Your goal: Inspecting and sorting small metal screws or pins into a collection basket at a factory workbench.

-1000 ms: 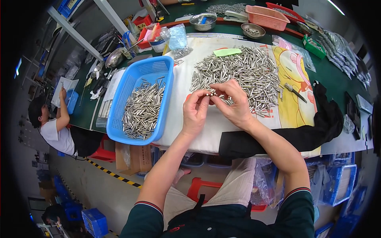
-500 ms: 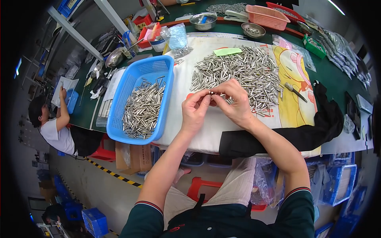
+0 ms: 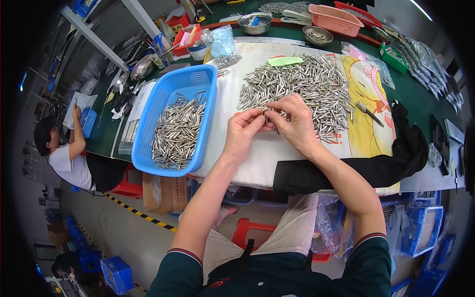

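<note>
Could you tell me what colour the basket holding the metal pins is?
The basket is bright blue, seen clearly in the head view.

Small silver metal pin [image 3: 267,113], thin and short, held roughly level between fingertips of both hands, just above the white cloth [image 3: 257,148], at near edge of the pile. Pile of pins [image 3: 302,89]: same shiny cylindrical pcs, loose, lying flat in all directions, spread wide across cloth in a broad heap. More pins [image 3: 177,131] of same kind lie heaped in blue basket [image 3: 148,148] to the left, mostly lengthwise.
</note>
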A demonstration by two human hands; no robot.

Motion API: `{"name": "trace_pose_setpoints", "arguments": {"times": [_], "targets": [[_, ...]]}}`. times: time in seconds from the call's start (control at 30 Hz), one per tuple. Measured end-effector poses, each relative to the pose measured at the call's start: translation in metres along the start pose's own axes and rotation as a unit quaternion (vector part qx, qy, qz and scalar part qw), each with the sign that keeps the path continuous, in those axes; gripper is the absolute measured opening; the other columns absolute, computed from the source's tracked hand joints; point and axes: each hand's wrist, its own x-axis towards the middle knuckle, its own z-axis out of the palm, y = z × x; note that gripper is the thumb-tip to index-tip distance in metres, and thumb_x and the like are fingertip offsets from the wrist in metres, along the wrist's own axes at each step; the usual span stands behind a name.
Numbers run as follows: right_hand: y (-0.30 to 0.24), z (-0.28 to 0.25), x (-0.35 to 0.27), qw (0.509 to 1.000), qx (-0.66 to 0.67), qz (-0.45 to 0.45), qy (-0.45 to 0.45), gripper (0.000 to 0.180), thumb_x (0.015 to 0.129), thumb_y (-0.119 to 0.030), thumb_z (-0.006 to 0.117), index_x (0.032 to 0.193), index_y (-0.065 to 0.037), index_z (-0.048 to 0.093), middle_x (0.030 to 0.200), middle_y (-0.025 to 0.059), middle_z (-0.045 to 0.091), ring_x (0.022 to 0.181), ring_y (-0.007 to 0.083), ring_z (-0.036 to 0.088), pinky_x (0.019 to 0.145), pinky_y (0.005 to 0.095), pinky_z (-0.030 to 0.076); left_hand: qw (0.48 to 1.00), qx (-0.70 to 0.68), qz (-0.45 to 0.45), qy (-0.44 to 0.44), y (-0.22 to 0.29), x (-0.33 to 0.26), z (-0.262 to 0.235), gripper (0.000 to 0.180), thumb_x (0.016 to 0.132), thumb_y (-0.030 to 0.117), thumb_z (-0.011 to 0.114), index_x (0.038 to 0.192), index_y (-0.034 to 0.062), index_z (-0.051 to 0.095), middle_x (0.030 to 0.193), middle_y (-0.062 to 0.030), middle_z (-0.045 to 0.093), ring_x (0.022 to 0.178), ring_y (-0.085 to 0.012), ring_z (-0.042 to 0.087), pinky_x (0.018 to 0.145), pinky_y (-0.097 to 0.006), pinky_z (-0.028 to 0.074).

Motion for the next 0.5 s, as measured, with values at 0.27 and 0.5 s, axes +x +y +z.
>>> {"name": "trace_pose_setpoints", "arguments": {"times": [0.27, 0.5], "targets": [[0.0003, 0.0015, -0.0013, 1.000, 0.004, -0.013, -0.012, 0.013, 0.070, -0.009, 0.069, 0.082, -0.003, 0.067, 0.070, 0.0063, 0.058, 0.071, 0.0219, 0.052, 0.065, 0.0320, 0.043, 0.999, 0.046, 0.009, -0.010, 0.0012, -0.0012, 0.0028, 0.015, 0.088, 0.005, 0.053, 0.098, -0.0040, 0.059, 0.087, -0.0092, 0.064, 0.076, -0.0139, 0.063, 0.072, -0.026, 0.053], [-0.0019, 0.0009, -0.0014, 0.999, 0.020, 0.033, -0.006, 0.011, 0.069, -0.011, 0.070, 0.074, -0.003, 0.064, 0.069, 0.0056, 0.059, 0.069, 0.0213, 0.052, 0.062, 0.0328, 0.043, 1.000, 0.022, -0.011, -0.010, -0.0007, -0.0009, 0.0041, 0.015, 0.089, 0.006, 0.052, 0.098, -0.0043, 0.058, 0.091, -0.0094, 0.063, 0.077, -0.0142, 0.063, 0.073, -0.026, 0.053]]}}
